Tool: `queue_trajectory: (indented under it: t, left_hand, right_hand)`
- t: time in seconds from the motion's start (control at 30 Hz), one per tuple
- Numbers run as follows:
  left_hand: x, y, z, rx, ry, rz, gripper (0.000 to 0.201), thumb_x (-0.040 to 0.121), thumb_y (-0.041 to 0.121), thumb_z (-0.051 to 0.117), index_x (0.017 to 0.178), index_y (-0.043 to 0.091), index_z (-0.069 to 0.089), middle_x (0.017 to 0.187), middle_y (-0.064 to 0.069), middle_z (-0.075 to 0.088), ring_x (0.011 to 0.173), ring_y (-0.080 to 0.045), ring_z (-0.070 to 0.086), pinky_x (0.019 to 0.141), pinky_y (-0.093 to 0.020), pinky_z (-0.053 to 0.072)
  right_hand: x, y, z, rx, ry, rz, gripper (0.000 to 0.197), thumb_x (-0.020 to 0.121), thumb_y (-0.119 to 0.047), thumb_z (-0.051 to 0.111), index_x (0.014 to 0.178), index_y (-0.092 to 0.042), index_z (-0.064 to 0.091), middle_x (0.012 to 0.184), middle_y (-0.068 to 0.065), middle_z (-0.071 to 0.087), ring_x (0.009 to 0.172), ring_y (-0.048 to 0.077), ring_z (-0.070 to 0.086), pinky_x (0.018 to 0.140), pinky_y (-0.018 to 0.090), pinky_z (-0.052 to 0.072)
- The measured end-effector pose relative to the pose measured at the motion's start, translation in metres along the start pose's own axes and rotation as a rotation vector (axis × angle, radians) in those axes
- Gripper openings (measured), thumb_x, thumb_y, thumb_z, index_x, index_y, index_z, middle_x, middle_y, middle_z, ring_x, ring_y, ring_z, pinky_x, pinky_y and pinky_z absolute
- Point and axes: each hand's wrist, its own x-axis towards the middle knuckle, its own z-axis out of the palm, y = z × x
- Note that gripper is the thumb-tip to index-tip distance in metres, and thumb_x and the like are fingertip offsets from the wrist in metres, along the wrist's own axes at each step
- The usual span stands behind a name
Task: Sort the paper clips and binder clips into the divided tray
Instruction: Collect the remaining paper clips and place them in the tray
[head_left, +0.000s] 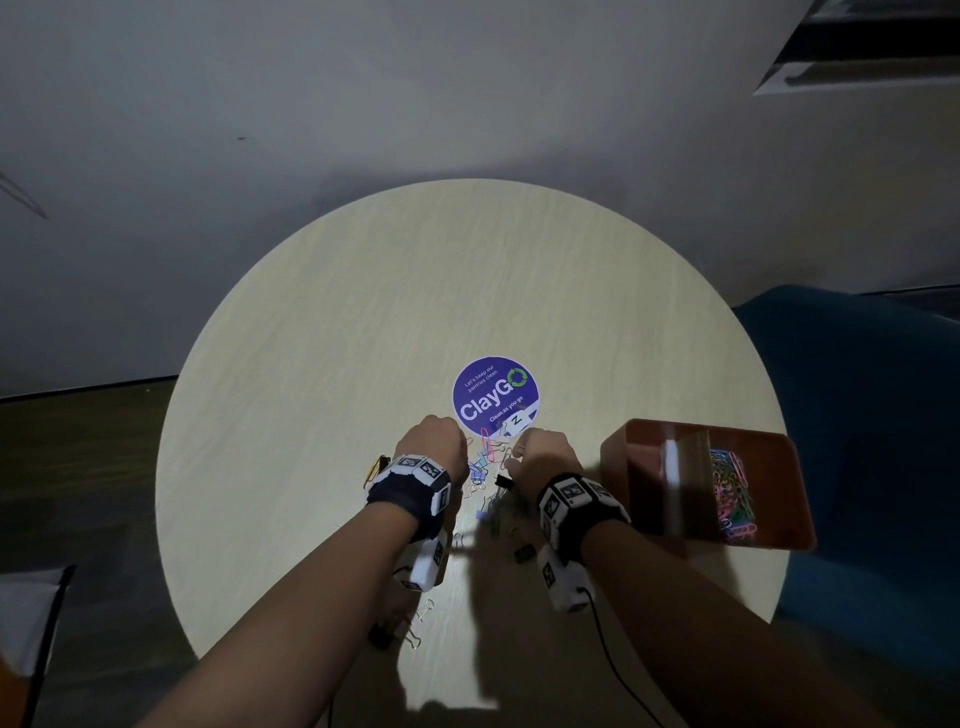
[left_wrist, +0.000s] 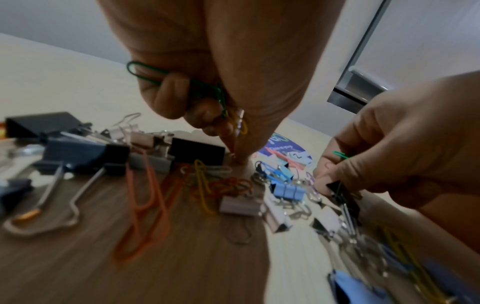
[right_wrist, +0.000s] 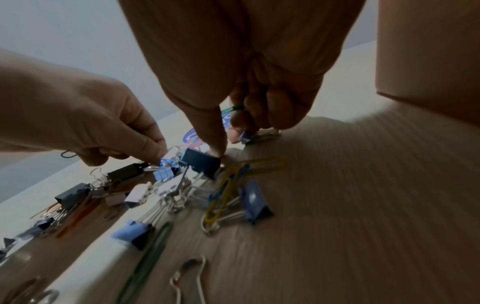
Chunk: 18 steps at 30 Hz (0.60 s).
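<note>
A pile of binder clips and coloured paper clips (head_left: 485, 470) lies on the round table between my hands. My left hand (head_left: 439, 441) grips a green paper clip (left_wrist: 155, 76) and a yellow paper clip (left_wrist: 240, 123) in its curled fingers, with its thumb tip down on the table. In my right hand (head_left: 540, 452) a green paper clip (right_wrist: 233, 108) is tucked under curled fingers, while the thumb presses on a black binder clip (right_wrist: 201, 164). The brown divided tray (head_left: 623, 467) stands to the right, and its right compartment holds many coloured paper clips (head_left: 732, 488).
A round purple sticker (head_left: 496, 397) lies just beyond the pile. Loose binder clips (head_left: 410, 629) lie under my left forearm near the front edge. A blue chair (head_left: 857, 415) stands right of the table. A black cable (head_left: 613, 665) trails from my right wrist.
</note>
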Motion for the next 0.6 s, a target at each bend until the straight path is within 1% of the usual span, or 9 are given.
queue_trajectory:
  t: [0.1,0.2,0.27,0.33,0.37,0.43,0.5,0.57,0.6]
  left_hand:
    - [0.0,-0.002,0.0,-0.038,-0.011,-0.012,0.018,0.087,0.024,0.056,0.092,0.013,0.069,0.093,-0.009,0.064,0.073,-0.027,0.058,0.062,-0.03,0.047]
    - [-0.001,-0.005,0.0,-0.104,0.0,-0.03,0.016,0.084,0.026,0.057,0.085,0.012,0.064,0.088,-0.009,0.064,0.069,-0.025,0.057,0.059,-0.029,0.046]
    - [-0.003,-0.006,-0.002,-0.191,0.038,-0.046,0.017,0.082,0.026,0.059,0.083,0.009,0.061,0.086,-0.009,0.063,0.071,-0.025,0.059,0.057,-0.028,0.043]
    - [-0.007,-0.007,-0.007,-0.312,0.081,-0.057,0.017,0.082,0.024,0.06,0.088,0.008,0.06,0.085,-0.007,0.062,0.075,-0.025,0.061,0.059,-0.031,0.047]
    - [-0.008,-0.007,-0.009,-0.371,0.096,-0.058,0.016,0.081,0.022,0.061,0.089,0.008,0.06,0.084,-0.006,0.062,0.076,-0.026,0.061,0.061,-0.032,0.049]
    - [-0.011,-0.006,-0.011,-0.463,0.106,-0.067,0.014,0.08,0.02,0.062,0.088,0.009,0.058,0.083,-0.006,0.063,0.072,-0.024,0.06,0.06,-0.029,0.047]
    - [-0.013,-0.005,-0.011,-0.526,0.106,-0.066,0.013,0.078,0.018,0.063,0.087,0.011,0.057,0.083,-0.005,0.064,0.068,-0.022,0.059,0.055,-0.025,0.044]
    - [-0.015,-0.006,-0.011,-0.551,0.114,-0.054,0.012,0.081,0.016,0.062,0.09,0.012,0.056,0.084,-0.004,0.065,0.068,-0.02,0.059,0.053,-0.024,0.04]
    - [-0.017,-0.007,-0.011,-0.557,0.125,-0.044,0.011,0.083,0.016,0.06,0.093,0.013,0.056,0.085,-0.004,0.066,0.069,-0.02,0.059,0.054,-0.024,0.04]
  right_hand:
    - [0.002,-0.006,-0.004,0.01,-0.039,0.034,0.022,0.091,-0.02,0.055,0.104,-0.006,0.065,0.106,0.013,0.068,0.098,0.031,0.065,0.069,0.026,0.045]
    - [0.002,-0.006,-0.005,0.02,-0.055,0.026,0.021,0.089,-0.023,0.058,0.1,-0.007,0.066,0.1,0.012,0.07,0.093,0.029,0.066,0.067,0.025,0.047]
    - [0.0,-0.004,-0.005,0.026,-0.034,0.022,0.027,0.09,-0.031,0.059,0.1,-0.007,0.065,0.1,0.011,0.07,0.094,0.028,0.066,0.07,0.027,0.05]
    - [-0.001,-0.002,-0.004,0.02,-0.018,0.02,0.032,0.09,-0.038,0.062,0.102,-0.008,0.066,0.1,0.01,0.07,0.097,0.029,0.065,0.077,0.031,0.053]
    - [-0.001,-0.003,-0.004,0.018,-0.02,0.027,0.031,0.09,-0.037,0.062,0.101,-0.009,0.066,0.099,0.009,0.07,0.095,0.029,0.065,0.077,0.031,0.053]
    - [-0.001,-0.006,-0.003,0.011,-0.028,0.038,0.022,0.09,-0.03,0.06,0.091,-0.009,0.064,0.096,0.011,0.068,0.085,0.028,0.064,0.07,0.029,0.051]
    - [-0.002,-0.01,-0.002,0.002,-0.021,0.037,0.014,0.09,-0.023,0.056,0.081,-0.012,0.058,0.093,0.012,0.067,0.074,0.026,0.057,0.062,0.026,0.045]
    - [-0.004,-0.009,-0.002,0.019,-0.034,0.031,0.017,0.088,-0.019,0.057,0.073,-0.012,0.054,0.086,0.012,0.066,0.071,0.026,0.055,0.057,0.024,0.041]
    - [-0.005,-0.008,-0.003,0.033,-0.05,0.022,0.018,0.086,-0.018,0.058,0.07,-0.011,0.054,0.082,0.011,0.064,0.072,0.027,0.057,0.056,0.025,0.042]
